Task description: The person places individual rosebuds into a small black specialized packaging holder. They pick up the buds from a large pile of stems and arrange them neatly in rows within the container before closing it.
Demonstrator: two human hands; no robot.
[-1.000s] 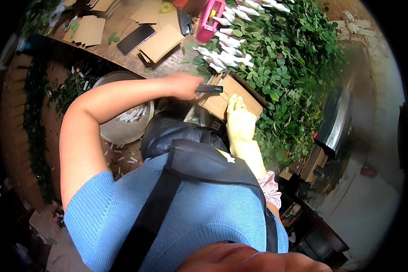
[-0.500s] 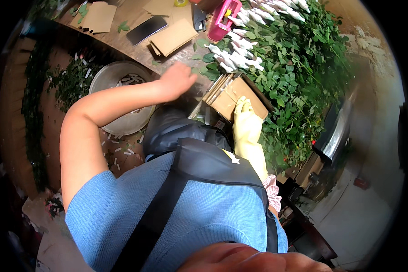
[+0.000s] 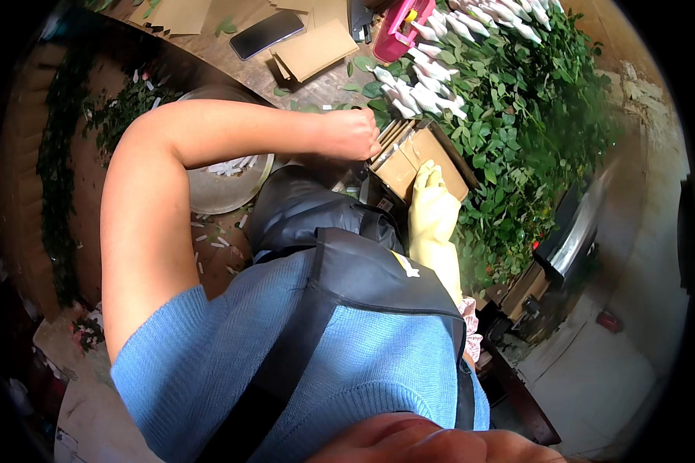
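By the table (image 3: 324, 94), beside the leaves (image 3: 510, 166), the right hand (image 3: 434, 212) lies on the cardboard (image 3: 401, 167); the left hand (image 3: 353, 135) curls at its edge. Whether either clamps it, I cannot tell. Steadying seems the step; next calls for firm pressure.

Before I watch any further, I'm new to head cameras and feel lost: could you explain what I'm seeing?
There's no machine here, just a person's own hands. The camera sits on their head, looking down, so their blue top fills the lower part. The bare left hand is closed beside the left end of a cardboard stack; whether it grips anything is hidden. The right hand, in a yellow glove, rests on that stack. On the table lie a dark phone and folded cardboard; leafy stems spread to the right.
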